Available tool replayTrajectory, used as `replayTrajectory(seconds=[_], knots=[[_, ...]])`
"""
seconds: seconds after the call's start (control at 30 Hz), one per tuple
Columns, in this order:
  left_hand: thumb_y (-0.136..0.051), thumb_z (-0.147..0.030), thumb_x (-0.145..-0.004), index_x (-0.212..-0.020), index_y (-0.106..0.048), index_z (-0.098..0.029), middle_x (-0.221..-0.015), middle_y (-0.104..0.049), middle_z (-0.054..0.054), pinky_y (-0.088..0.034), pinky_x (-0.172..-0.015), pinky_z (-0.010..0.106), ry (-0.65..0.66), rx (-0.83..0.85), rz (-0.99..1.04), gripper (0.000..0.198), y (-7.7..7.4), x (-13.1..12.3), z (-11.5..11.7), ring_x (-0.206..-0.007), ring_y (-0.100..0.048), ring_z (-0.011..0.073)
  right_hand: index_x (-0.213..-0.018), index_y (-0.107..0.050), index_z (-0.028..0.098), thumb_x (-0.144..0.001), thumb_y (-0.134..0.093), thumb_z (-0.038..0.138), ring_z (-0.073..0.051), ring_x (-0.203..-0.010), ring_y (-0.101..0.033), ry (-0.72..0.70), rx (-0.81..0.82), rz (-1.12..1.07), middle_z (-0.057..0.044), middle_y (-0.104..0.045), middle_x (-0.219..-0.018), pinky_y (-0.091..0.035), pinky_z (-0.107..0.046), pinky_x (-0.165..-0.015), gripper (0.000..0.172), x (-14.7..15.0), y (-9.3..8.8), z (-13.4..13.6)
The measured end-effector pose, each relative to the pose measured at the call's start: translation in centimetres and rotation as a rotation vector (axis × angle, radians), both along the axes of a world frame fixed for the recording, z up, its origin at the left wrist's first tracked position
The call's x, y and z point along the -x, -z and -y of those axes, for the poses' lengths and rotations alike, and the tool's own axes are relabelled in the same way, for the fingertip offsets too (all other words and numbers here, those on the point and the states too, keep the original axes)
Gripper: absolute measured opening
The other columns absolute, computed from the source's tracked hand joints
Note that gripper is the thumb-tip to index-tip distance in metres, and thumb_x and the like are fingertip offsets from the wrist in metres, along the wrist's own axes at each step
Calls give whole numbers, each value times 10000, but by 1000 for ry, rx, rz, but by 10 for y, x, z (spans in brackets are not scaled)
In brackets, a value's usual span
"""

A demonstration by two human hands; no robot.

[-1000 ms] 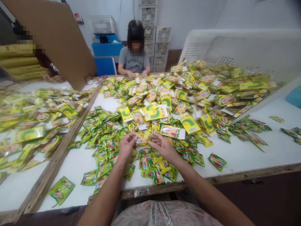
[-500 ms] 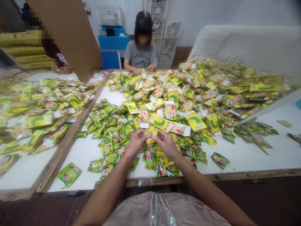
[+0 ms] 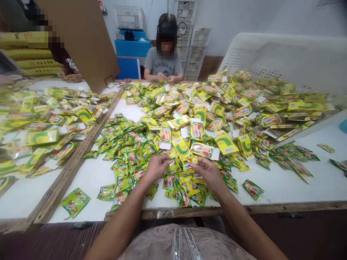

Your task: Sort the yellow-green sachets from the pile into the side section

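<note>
It looked like a small packing workshop. Wood-edged white tables (image 3: 282, 191) carried heaps of printed cartons (image 3: 227, 143) and green packets (image 3: 138, 159), far more than any home would keep. A co-worker (image 3: 163, 66) sat across the table, and another person (image 3: 67, 65) was farther left. Behind them, plastic crates (image 3: 199, 54) and yellow sacks (image 3: 29, 64) were stacked high.

left hand (image 3: 157, 169): moved off | right hand (image 3: 211, 176): now alone on yellow packet (image 3: 190, 164)
</note>
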State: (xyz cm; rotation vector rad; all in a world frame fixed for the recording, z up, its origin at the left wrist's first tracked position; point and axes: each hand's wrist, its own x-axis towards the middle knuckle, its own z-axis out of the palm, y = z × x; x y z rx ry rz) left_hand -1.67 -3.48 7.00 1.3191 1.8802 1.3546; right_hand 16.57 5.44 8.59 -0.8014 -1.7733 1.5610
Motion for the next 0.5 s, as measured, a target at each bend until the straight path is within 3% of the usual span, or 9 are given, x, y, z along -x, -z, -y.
replayTrajectory(seconds=[0.17, 0.23, 0.33, 0.5], knots=[[-640, -438, -695, -729, -653, -135, -541, -517, -26, -293, -455, 189, 102, 18, 425, 305, -3, -3, 0, -455, -390, 76, -685, -546, 184, -640, -707, 383, -94, -494, -420, -148, -3, 83, 65, -438, -527, -362, -229, -485, 261, 18, 1, -1], [-629, -468, -706, -712, -644, -137, -568, -526, -21, -311, -468, 186, 131, 23, 467, 332, -4, -5, 0, -477, -404, 72, -707, -546, 178, -647, -702, 390, -102, -535, -462, -139, 57, 41, 50, -488, -579, -391, -238, -518, 269, 23, 8, -1], [-729, -438, -611, -723, -642, -141, -596, -555, -17, -346, -491, 192, 148, 4, 486, 329, -1, -9, -1, -515, -453, 84, -760, -564, 181, -660, -703, 391, -121, -589, -514, -91, 111, -14, 35, -535, -623, -421, -250, -556, 270, 24, 16, 1], [-808, -363, -503, -704, -616, -138, -562, -557, -31, -370, -500, 198, 102, -2, 576, 358, 7, -16, -6, -504, -482, 86, -803, -591, 199, -695, -693, 353, -143, -715, -577, -133, 135, -90, 9, -628, -749, -451, -271, -676, 214, 17, 17, 7]])
